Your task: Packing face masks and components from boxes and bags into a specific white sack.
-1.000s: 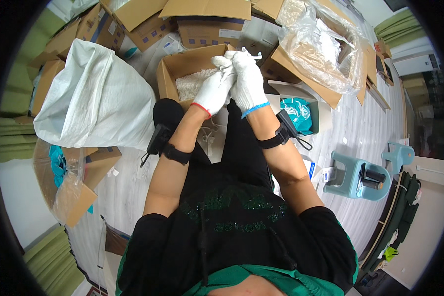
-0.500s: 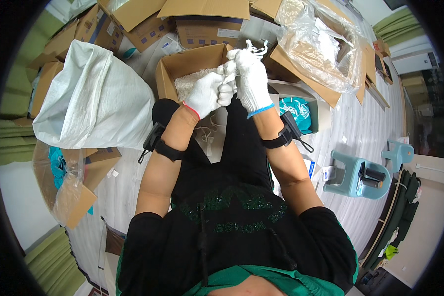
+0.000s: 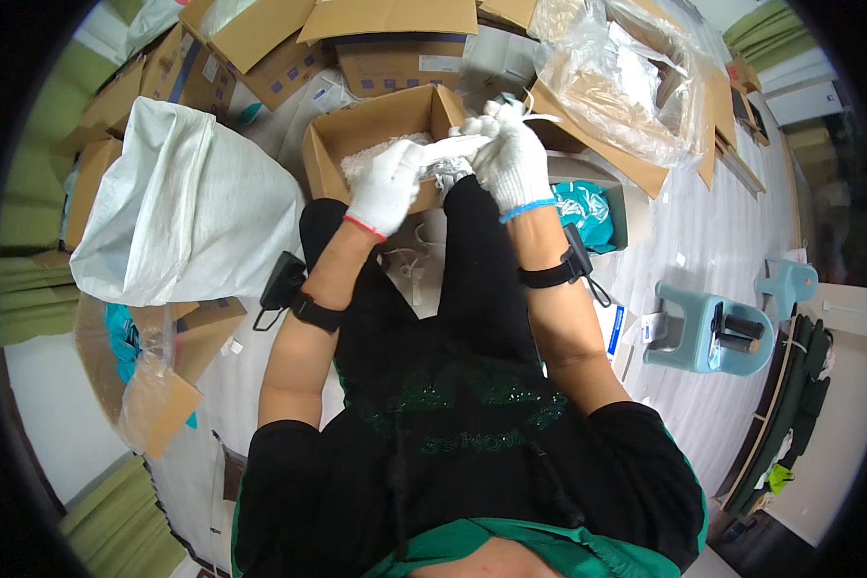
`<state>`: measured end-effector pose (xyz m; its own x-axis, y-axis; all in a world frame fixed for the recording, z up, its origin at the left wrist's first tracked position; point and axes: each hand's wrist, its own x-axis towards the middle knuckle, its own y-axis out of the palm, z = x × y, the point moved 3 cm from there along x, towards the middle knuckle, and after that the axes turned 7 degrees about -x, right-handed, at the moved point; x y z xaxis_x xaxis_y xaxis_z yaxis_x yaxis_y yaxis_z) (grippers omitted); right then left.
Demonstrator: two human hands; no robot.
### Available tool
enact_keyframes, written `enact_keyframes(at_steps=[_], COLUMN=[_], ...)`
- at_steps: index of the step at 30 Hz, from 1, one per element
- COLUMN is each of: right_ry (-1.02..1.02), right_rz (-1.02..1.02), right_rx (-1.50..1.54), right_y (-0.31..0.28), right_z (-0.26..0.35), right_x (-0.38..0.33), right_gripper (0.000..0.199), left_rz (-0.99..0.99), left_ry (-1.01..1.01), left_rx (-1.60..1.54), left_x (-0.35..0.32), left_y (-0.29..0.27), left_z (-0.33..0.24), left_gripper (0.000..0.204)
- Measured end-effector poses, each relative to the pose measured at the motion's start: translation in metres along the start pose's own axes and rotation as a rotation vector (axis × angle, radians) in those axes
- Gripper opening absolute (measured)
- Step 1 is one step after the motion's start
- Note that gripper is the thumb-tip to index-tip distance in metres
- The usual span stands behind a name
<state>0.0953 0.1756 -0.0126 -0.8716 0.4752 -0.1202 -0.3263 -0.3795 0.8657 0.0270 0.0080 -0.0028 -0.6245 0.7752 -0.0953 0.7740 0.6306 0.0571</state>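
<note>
Both hands wear white knit gloves and are raised over the near part of an open cardboard box. My left hand [image 3: 385, 188], with a red cuff, is closed on one end of a white cord [image 3: 455, 149]. The cord runs taut and nearly level to my right hand [image 3: 515, 164], which has a blue cuff and is closed around a bunch of the same cords. Loose cord ends stick out past the right fingers. A tangle of white strands [image 3: 453, 175] hangs below, between the hands. White shredded material lies in the cardboard box [image 3: 329, 159].
A large white woven sack [image 3: 183, 212] stands at left. Teal items with white cords [image 3: 583, 214] fill a box right of my knees. A plastic-lined carton [image 3: 636, 125] is at far right, more cartons [image 3: 405, 63] behind. Light-blue stools [image 3: 703, 332] stand at right.
My hands have moved apart, the left going left and down, the right going right. A white cord is now stretched between them, where before they were together.
</note>
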Motion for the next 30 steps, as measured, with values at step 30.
enact_keyframes(at_steps=[30], right_ry=[0.213], right_rz=[0.352], right_rx=[-1.460], right_y=[0.034], right_z=[0.005], right_x=[-0.058], right_gripper=[0.024], left_rz=[0.314], left_ry=[-0.139], left_rx=[0.185], left_x=[-0.019], left_y=[0.002], left_z=[-0.050], left_gripper=[0.024])
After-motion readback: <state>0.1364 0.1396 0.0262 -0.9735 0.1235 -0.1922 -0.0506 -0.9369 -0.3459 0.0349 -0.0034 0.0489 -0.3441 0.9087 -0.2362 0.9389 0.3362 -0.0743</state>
